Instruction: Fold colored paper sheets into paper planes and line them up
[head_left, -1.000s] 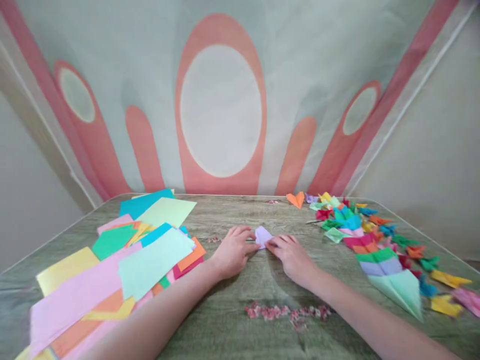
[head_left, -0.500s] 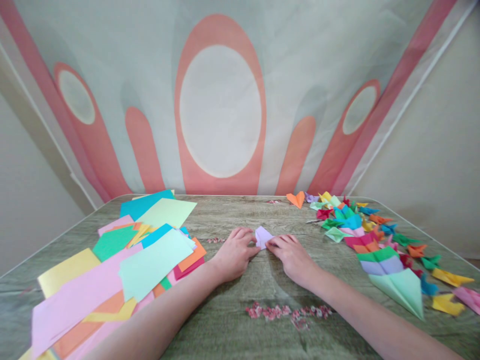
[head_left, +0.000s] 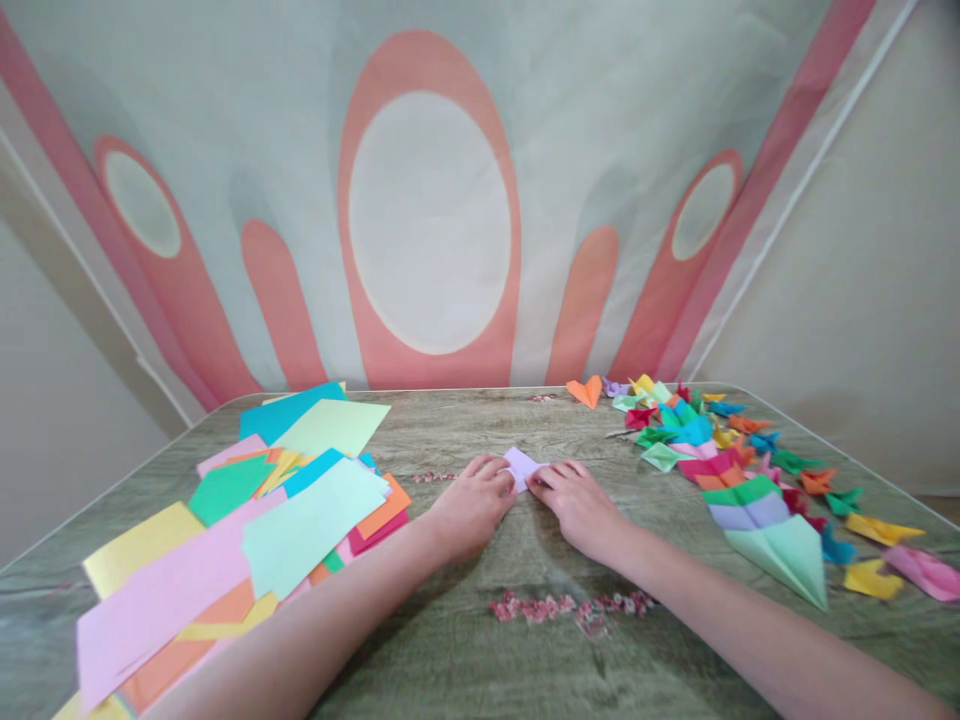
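Note:
A small folded piece of lavender paper [head_left: 520, 464] lies on the wood-grain table [head_left: 450, 650] between my two hands. My left hand [head_left: 477, 503] has its fingers closed on the paper's left edge, the wrist resting low near the tabletop. From the other side, my right hand [head_left: 574, 503] pinches the paper's right edge between thumb and fingers. The lower part of the paper is partly hidden by the fingertips, so its exact folds cannot be made out.
Loose coloured sheets [head_left: 315, 520] overlap in a pile at the left. On the right lie many small folded paper pieces [head_left: 806, 460] and a row of stacked paper planes [head_left: 784, 560]. An orange paper heart [head_left: 585, 391] sits near the back edge, before a printed backdrop [head_left: 427, 370].
The lavender paper has turned slightly and now shows a point on its right side. My fingers have shifted a little along its edges. The whole view has swung slightly.

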